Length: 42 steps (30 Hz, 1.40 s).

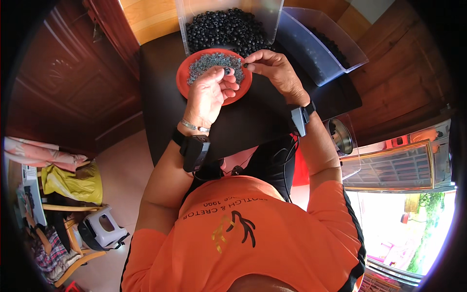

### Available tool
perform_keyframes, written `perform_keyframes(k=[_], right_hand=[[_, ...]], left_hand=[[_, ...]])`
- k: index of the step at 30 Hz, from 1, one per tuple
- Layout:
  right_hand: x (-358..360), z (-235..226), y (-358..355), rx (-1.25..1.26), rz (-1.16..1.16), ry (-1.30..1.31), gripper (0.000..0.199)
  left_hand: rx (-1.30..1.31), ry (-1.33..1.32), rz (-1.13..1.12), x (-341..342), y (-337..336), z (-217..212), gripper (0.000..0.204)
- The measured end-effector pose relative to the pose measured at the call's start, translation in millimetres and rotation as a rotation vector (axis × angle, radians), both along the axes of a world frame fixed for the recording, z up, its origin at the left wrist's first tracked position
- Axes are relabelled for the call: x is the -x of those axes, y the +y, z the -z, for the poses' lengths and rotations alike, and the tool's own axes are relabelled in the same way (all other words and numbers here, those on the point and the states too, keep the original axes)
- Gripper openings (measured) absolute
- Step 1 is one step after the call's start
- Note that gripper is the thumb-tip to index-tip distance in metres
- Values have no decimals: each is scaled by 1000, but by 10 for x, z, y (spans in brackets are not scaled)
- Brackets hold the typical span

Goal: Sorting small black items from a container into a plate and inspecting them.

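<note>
both forearms rise from the six o'clock edge toward twelve o'clock, elbows bent and spread. the left hand sits near eleven o'clock of centre, fingers curled in, thumb and fingertips pinched together. the right hand lies just toward one o'clock of it, palm down, fingertips pinched and pointing at nine o'clock. each wrist wears a dark strap.
</note>
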State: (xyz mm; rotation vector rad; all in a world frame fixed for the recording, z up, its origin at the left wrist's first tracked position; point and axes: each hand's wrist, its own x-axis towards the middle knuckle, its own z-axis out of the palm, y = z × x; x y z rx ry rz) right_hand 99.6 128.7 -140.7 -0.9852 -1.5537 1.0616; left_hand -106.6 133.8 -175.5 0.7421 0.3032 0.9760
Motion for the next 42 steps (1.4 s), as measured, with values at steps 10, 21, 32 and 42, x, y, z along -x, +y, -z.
perform_keyframes(k=[10, 21, 32, 42], right_hand=[[368, -116, 220, 21, -115, 122, 17], [343, 19, 255, 10, -161, 256, 15], [348, -8, 182, -158, -158, 253, 12], [381, -64, 122, -321, -193, 60, 12]], left_hand=[[-27, -40, -68, 93, 87, -11, 26], [-20, -43, -102, 89, 43, 1, 20], [-15, -42, -101, 53, -18, -47, 20], [5, 8, -106, 22, -52, -54, 19]])
